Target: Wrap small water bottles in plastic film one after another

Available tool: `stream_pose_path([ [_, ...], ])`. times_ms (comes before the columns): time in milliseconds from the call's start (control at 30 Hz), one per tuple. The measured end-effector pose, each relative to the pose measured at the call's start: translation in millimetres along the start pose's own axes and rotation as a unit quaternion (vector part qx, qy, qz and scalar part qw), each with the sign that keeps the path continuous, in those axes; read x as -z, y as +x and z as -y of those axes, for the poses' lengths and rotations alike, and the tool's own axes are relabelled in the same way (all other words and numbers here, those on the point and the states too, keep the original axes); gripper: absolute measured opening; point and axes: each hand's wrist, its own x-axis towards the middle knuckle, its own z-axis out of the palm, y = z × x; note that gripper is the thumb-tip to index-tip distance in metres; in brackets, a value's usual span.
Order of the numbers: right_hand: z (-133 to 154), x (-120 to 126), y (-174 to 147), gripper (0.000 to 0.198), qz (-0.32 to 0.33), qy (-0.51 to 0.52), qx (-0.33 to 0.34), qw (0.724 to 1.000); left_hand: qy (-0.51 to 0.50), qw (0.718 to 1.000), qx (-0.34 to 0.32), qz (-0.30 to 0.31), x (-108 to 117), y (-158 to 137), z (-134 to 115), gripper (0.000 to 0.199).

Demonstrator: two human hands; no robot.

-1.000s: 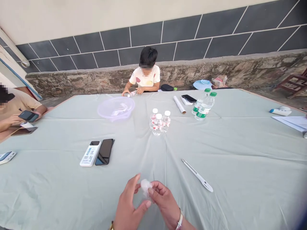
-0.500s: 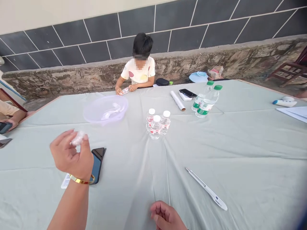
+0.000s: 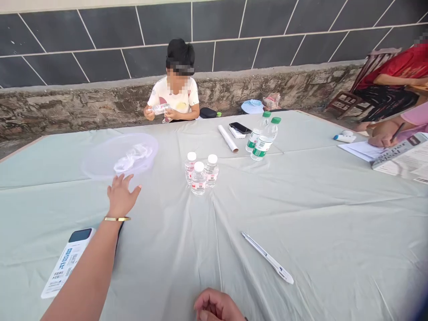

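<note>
My left hand (image 3: 122,195), a gold bracelet on its wrist, is stretched out with fingers spread and nothing in it. Its fingertips are at the near rim of a translucent purple basin (image 3: 90,160). Inside the basin lie crumpled whitish, see-through pieces (image 3: 133,157), like plastic film. My right hand (image 3: 217,305) rests at the bottom edge of the view with its fingers curled in and no object showing in them. To the right of my left hand, three small water bottles (image 3: 199,179) with white caps stand close together.
A white pen (image 3: 267,257) lies at right. Behind it are two green-capped bottles (image 3: 262,140), a white roll (image 3: 228,139) and a phone (image 3: 240,128). A printed white box (image 3: 68,263) lies by my left forearm. Across the table a person (image 3: 174,96) holds a small bottle; another writes at right.
My left hand has reached forward to the basin and opened, letting go of the crumpled whitish piece. The person opposite has raised the small bottle. The view has turned right.
</note>
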Motion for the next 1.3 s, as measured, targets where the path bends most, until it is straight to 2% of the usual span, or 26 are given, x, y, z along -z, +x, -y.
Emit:
stream_pose_path([
  [33, -1, -1, 1, 0.029, -0.005, -0.01, 0.002, 1.0, -0.015, 1.0, -0.018, 0.009, -3, -20, 0, 0.048],
  [167, -7, -5, 3, 0.022, -0.028, -0.042, 0.011, 0.999, -0.111, 0.984, -0.078, 0.113, -10, -100, -2, 0.04],
  [333, -14, -9, 5, 0.017, -0.062, -0.092, 0.05, 0.993, -0.201, 0.959, -0.065, 0.188, 0, -178, -5, 0.038],
  [500, -17, -10, 7, 0.016, -0.078, -0.129, 0.1, 0.983, -0.244, 0.945, -0.053, 0.213, 26, -227, -7, 0.036],
  [700, -13, -13, 7, 0.014, -0.093, -0.159, 0.12, 0.975, -0.243, 0.942, -0.041, 0.228, 45, -265, 4, 0.036],
  [867, -8, -14, 8, 0.013, -0.093, -0.175, 0.097, 0.975, -0.21, 0.955, -0.014, 0.209, 39, -284, 30, 0.035],
  [1000, -7, -17, 13, 0.012, -0.104, -0.211, 0.074, 0.969, -0.161, 0.974, -0.025, 0.159, 10, -300, 58, 0.035],
  [1067, -8, -18, 16, 0.012, -0.112, -0.225, 0.069, 0.965, -0.13, 0.981, -0.052, 0.131, -10, -309, 68, 0.034],
  [1167, -7, -19, 16, 0.013, -0.115, -0.23, 0.057, 0.965, -0.069, 0.986, -0.13, 0.081, -36, -321, 77, 0.03],
  [1233, -6, -20, 14, 0.013, -0.111, -0.225, 0.046, 0.967, -0.03, 0.982, -0.183, 0.037, -48, -326, 78, 0.03],
  [1300, -5, -20, 12, 0.013, -0.105, -0.22, 0.041, 0.969, -0.003, 0.978, -0.208, -0.008, -55, -330, 77, 0.033],
])
